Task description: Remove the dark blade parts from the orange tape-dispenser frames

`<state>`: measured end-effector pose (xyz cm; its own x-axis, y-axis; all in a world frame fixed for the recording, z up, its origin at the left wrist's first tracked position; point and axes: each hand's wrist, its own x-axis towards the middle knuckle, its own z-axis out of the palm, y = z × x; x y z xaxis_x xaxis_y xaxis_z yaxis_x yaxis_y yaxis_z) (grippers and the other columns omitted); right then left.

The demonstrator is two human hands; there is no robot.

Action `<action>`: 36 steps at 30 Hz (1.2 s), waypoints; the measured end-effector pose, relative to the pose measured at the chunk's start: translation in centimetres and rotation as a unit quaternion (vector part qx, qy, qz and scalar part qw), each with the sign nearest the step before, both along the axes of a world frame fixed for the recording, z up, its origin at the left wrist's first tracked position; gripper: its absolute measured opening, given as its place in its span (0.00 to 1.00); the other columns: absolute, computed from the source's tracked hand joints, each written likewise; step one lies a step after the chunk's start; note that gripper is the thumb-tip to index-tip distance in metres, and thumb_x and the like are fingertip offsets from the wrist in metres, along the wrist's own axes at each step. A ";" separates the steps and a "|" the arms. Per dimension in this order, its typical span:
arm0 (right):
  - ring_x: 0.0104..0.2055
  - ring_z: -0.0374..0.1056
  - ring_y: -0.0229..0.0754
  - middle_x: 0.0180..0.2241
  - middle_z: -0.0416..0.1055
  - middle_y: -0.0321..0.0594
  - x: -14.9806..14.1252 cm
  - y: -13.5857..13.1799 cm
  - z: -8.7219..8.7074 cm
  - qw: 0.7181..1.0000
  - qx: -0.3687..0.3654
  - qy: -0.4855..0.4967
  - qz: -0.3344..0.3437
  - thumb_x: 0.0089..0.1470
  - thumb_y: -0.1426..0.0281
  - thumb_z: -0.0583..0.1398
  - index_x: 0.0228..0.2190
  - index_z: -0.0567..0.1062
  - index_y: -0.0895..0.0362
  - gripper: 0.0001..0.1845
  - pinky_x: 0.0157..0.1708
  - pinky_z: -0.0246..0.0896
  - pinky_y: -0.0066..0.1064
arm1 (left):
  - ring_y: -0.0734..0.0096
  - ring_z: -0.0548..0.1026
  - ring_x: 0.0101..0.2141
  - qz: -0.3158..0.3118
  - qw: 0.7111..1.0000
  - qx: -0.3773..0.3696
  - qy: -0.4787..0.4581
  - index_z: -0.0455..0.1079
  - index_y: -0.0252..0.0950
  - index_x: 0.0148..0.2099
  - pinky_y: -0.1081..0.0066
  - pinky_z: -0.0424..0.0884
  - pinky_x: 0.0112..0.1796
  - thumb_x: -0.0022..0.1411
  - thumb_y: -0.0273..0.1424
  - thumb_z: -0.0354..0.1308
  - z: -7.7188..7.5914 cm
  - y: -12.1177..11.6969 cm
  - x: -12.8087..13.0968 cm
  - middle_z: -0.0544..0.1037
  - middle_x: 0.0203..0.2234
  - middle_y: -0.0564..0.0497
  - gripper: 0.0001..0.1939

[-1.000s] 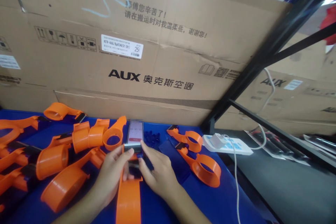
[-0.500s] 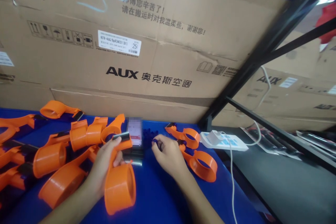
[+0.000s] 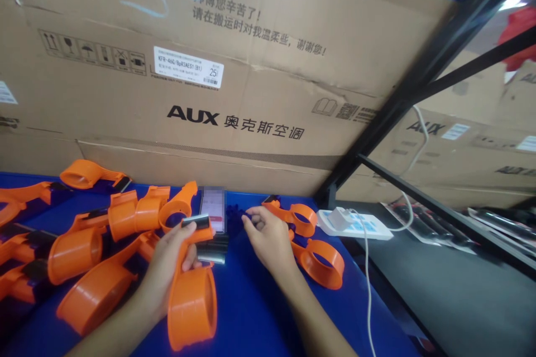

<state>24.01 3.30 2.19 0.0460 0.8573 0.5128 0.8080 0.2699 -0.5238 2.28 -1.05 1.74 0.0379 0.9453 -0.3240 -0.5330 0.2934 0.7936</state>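
My left hand (image 3: 170, 265) is closed round an orange plastic tape-dispenser body (image 3: 191, 290), tilted with its black metal end up near my thumb. My right hand (image 3: 268, 237) hovers to the right, fingers curled in a pinch over a small pile of dark blue plastic pieces (image 3: 235, 215); what the fingertips hold is too small to make out. A phone (image 3: 213, 213) with a lit screen lies on the blue table (image 3: 251, 318) between the two hands.
Several more orange dispenser bodies (image 3: 84, 251) lie heaped at the left and two (image 3: 318, 256) at the right. A large cardboard box (image 3: 234, 78) walls the back. A white power strip (image 3: 355, 226) with a cable sits beyond a black metal frame (image 3: 419, 89).
My left hand lifted the orange dispenser body off the table and tilted it up. My right hand left it and moved right and back to the blue pieces.
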 end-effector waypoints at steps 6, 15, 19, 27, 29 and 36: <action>0.38 0.75 0.53 0.37 0.79 0.49 1.5 2.1 0.9 0.991 0.012 -0.098 -0.088 0.65 0.65 0.60 0.44 0.83 0.54 0.13 0.36 0.67 0.39 | 0.73 0.66 0.16 -0.006 1.000 -0.016 0.005 0.68 0.39 0.29 0.76 0.65 0.21 0.61 0.44 0.67 -0.1 0.2 0.0 0.59 0.09 0.61 0.18; 0.42 0.69 0.55 0.36 0.79 0.50 2.6 3.5 -0.2 0.989 0.023 -0.136 -0.057 0.61 0.68 0.63 0.35 0.82 0.55 0.06 0.42 0.65 0.42 | 0.72 0.67 0.17 -0.016 1.000 -0.013 0.000 0.67 0.40 0.28 0.76 0.67 0.22 0.58 0.44 0.70 -0.5 0.3 0.0 0.61 0.09 0.60 0.19; 0.42 0.69 0.53 0.36 0.79 0.49 2.7 3.3 0.2 0.993 0.042 -0.108 -0.026 0.65 0.68 0.59 0.34 0.81 0.56 0.11 0.44 0.66 0.43 | 0.74 0.66 0.15 -0.017 1.000 -0.006 -0.001 0.68 0.40 0.29 0.76 0.66 0.21 0.58 0.44 0.70 -0.6 0.3 0.0 0.61 0.08 0.61 0.18; 0.47 0.73 0.48 0.46 0.79 0.45 -1.0 -1.0 1.1 0.971 0.061 0.031 0.230 0.67 0.66 0.61 0.55 0.77 0.51 0.17 0.48 0.71 0.42 | 0.76 0.62 0.14 -0.029 0.998 0.038 0.051 0.72 0.39 0.33 0.74 0.70 0.23 0.57 0.45 0.72 -1.7 0.3 0.6 0.62 0.09 0.62 0.17; 0.52 0.71 0.49 0.51 0.76 0.46 -1.9 -1.9 1.0 0.956 0.053 0.028 0.287 0.65 0.67 0.63 0.58 0.76 0.49 0.20 0.52 0.70 0.44 | 0.76 0.61 0.14 -0.047 0.995 0.061 0.058 0.75 0.38 0.37 0.72 0.72 0.24 0.58 0.45 0.71 -2.0 0.3 0.7 0.63 0.10 0.62 0.17; 0.49 0.70 0.50 0.48 0.74 0.45 -2.9 -2.1 0.2 0.962 0.063 0.017 0.266 0.64 0.69 0.64 0.53 0.80 0.46 0.16 0.51 0.70 0.47 | 0.78 0.61 0.14 -0.027 0.993 0.083 0.075 0.75 0.38 0.36 0.74 0.71 0.23 0.59 0.44 0.70 -1.5 0.4 0.6 0.64 0.11 0.62 0.15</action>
